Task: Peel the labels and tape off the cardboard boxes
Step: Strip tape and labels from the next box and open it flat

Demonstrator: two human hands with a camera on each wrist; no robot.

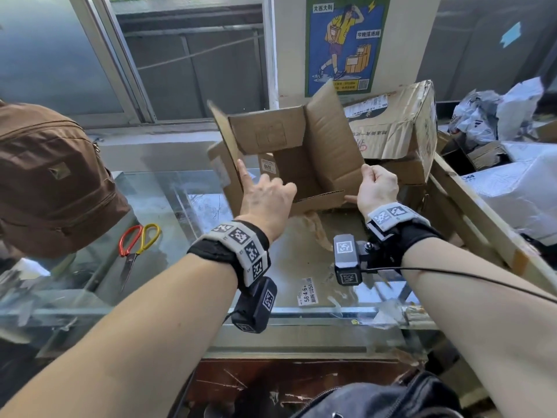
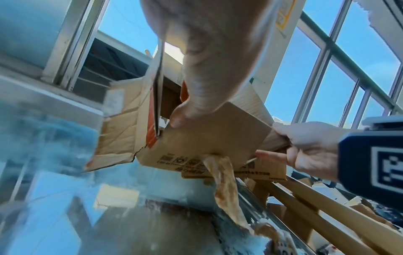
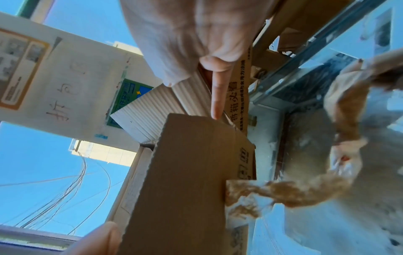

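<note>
An open brown cardboard box (image 1: 301,158) is held tilted above the glass table (image 1: 168,212), its opening toward me. My left hand (image 1: 265,191) grips its near-left corner, index finger straight up the left wall and thumb (image 2: 177,119) pressed on the near flap. My right hand (image 1: 375,184) grips the right flap's lower corner, its index finger (image 3: 217,100) straight along the box underneath. A crumpled strip of brown tape (image 1: 316,229) hangs from the box's underside. A small white label (image 1: 268,166) sits on the box's far wall. Another pale label (image 1: 221,171) is on the left outer flap.
Red-and-yellow scissors (image 1: 137,245) and a brown backpack (image 1: 45,176) lie at the left. A loose label (image 1: 306,292) lies on the glass near me. A larger labelled box (image 1: 398,128) stands behind; a wooden-railed bin (image 1: 470,212) of boxes and plastic bags is at the right.
</note>
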